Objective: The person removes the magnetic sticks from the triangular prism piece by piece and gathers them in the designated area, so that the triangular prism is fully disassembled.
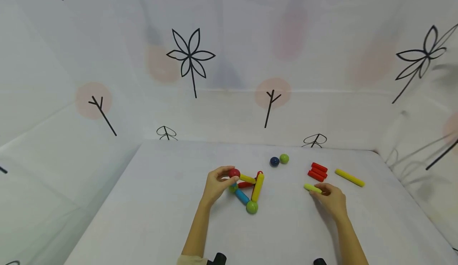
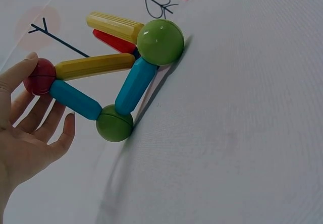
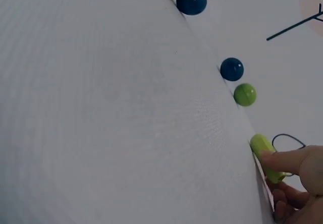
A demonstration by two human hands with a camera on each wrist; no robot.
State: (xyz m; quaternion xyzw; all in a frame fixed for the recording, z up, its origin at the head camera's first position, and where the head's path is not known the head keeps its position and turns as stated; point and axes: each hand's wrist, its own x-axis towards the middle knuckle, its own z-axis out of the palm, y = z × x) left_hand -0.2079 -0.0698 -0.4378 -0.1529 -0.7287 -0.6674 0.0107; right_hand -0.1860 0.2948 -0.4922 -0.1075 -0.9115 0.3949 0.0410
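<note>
Between thumb and fingers, my left hand (image 1: 216,183) holds a red ball (image 2: 42,76) at one corner of a structure of rods and balls. Blue rods (image 2: 76,100), yellow rods (image 2: 96,65) and red rods (image 1: 245,185) join there with green balls (image 2: 160,42). A dark blue ball (image 3: 192,2) belongs to its far side, partly hidden. To the right, my right hand (image 1: 333,200) pinches a short yellow-green rod (image 1: 310,187) low over the table. Its curled fingers are partly cut off in the right wrist view.
Behind the structure, a loose dark blue ball (image 1: 274,161) lies beside a green ball (image 1: 284,158). Several red rods (image 1: 317,172) lie together beyond my right hand, with a longer yellow rod (image 1: 350,178) to their right. A patterned white cloth (image 1: 229,113) hangs behind the white table (image 1: 157,217).
</note>
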